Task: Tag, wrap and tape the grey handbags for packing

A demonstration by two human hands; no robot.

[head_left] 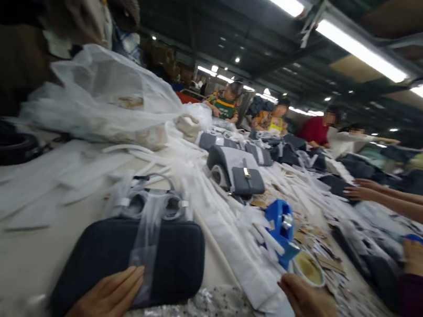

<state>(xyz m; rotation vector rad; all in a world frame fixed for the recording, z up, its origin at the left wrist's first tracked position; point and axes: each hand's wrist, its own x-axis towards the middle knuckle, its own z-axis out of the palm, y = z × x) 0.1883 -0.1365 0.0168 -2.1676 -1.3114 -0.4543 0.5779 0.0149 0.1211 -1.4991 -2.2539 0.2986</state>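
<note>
A dark navy bag (pixel 174 259) lies flat in front of me, with a strip of clear plastic (pixel 148 234) running down its middle. On that strip, near the bag's lower edge, my left hand (pixel 106 299) rests with fingers stretched out side by side. Wrapped straps and a thin handle (pixel 159 177) stick out past the bag's far edge. To the right, my right hand (pixel 308 305) has its fingers pinched together just below a blue tape dispenser (pixel 277 221) and beside its tape roll (pixel 308 268). What the pinch holds is too small to make out.
A grey-and-navy bag (pixel 237 170) stands farther back among white padding strips (pixel 217 223). A heap of clear plastic bags (pixel 113 96) fills the back left. At right, another person's hands (pixel 365 191) reach in, and a purple-sleeved arm (pixel 419 295) is close by. Several people stand behind.
</note>
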